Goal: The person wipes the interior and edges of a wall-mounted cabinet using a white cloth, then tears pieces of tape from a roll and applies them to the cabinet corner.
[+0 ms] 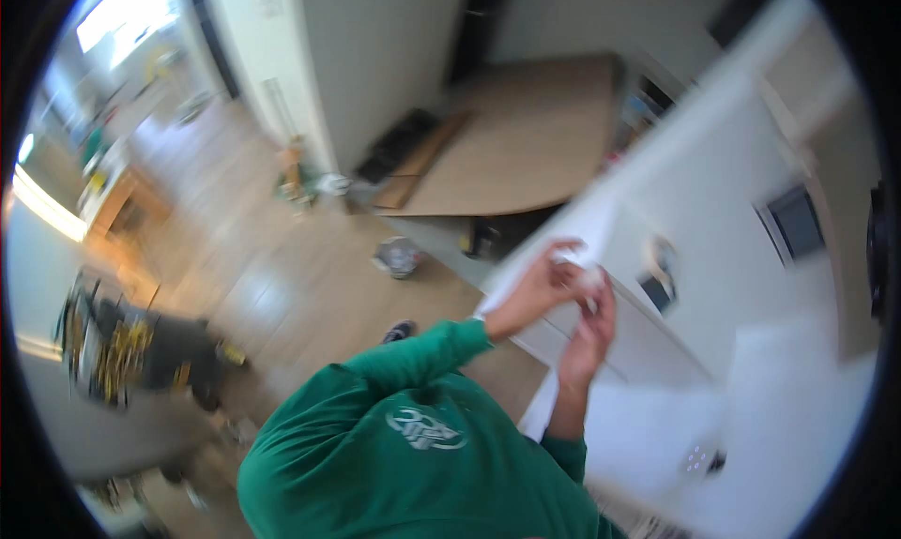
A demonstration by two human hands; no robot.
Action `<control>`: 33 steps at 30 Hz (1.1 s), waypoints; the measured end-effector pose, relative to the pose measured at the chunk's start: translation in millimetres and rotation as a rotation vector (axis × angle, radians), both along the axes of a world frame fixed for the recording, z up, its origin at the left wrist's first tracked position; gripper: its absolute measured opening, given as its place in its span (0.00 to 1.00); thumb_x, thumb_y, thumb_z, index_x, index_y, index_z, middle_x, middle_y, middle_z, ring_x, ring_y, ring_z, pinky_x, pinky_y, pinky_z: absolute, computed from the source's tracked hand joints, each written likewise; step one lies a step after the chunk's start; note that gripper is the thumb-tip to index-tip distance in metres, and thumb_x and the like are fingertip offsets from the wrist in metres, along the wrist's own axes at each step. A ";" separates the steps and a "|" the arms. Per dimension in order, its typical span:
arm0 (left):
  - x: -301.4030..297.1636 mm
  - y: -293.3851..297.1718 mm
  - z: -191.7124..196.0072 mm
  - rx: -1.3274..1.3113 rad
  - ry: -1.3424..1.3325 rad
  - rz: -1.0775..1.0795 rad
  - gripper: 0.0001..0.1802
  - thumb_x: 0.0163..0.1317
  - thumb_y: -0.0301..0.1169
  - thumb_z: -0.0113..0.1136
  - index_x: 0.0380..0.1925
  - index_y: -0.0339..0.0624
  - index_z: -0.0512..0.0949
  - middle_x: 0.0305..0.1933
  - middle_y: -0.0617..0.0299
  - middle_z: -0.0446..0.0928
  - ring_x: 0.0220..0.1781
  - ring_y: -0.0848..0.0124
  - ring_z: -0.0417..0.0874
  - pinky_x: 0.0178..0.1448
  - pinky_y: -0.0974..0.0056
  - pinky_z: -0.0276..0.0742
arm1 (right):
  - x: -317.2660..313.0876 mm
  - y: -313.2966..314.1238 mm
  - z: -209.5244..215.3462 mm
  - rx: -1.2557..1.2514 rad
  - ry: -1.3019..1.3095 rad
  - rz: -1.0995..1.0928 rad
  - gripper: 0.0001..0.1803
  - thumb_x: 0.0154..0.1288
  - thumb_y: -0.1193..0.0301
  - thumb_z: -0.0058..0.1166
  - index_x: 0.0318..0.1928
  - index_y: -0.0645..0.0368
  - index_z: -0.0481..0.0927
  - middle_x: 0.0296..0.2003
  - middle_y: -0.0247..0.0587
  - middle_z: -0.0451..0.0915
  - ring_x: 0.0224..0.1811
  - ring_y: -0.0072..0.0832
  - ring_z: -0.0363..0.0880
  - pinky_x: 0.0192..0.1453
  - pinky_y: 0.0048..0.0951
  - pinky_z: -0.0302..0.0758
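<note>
My left hand and my right hand meet in front of me, over the edge of a white surface. Between their fingertips is a small white piece, blurred, its kind not clear. Both hands have bent fingers pinched around it. Green sleeves cover my arms down to the wrists. Beyond my hands, a ring-shaped item lies on the white surface beside a small dark square thing.
A large brown board rests ahead, with darker strips at its left. A crumpled bag sits on the wooden floor. At left stands a dark tool bag with yellow-handled tools. A dark-screened panel is at right.
</note>
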State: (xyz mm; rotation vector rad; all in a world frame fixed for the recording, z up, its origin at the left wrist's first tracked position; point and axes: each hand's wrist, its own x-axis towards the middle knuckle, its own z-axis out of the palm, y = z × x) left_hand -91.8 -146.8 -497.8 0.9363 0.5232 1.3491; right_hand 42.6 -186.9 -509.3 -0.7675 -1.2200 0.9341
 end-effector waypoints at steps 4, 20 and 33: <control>6.0 -0.7 34.0 -0.025 -0.096 -0.080 0.38 0.60 0.17 0.69 0.69 0.39 0.62 0.47 0.56 0.82 0.51 0.68 0.85 0.57 0.62 0.83 | 2.4 -0.5 22.5 0.064 0.062 0.085 0.41 0.56 0.68 0.53 0.72 0.68 0.65 0.75 0.48 0.60 0.77 0.40 0.60 0.78 0.43 0.58; 48.8 -5.4 44.7 0.057 -0.013 -0.148 0.35 0.63 0.17 0.67 0.68 0.34 0.61 0.40 0.59 0.82 0.45 0.72 0.84 0.54 0.67 0.80 | 62.3 -31.2 37.6 0.055 -0.079 -0.222 0.42 0.64 0.71 0.56 0.77 0.62 0.56 0.72 0.54 0.65 0.69 0.38 0.70 0.68 0.39 0.71; 38.7 57.4 231.1 0.845 0.290 0.269 0.42 0.64 0.20 0.69 0.73 0.36 0.55 0.41 0.52 0.83 0.43 0.70 0.87 0.54 0.67 0.83 | 112.4 15.3 288.7 0.637 -0.878 -0.614 0.22 0.60 0.61 0.73 0.49 0.60 0.86 0.48 0.42 0.85 0.53 0.34 0.81 0.57 0.32 0.75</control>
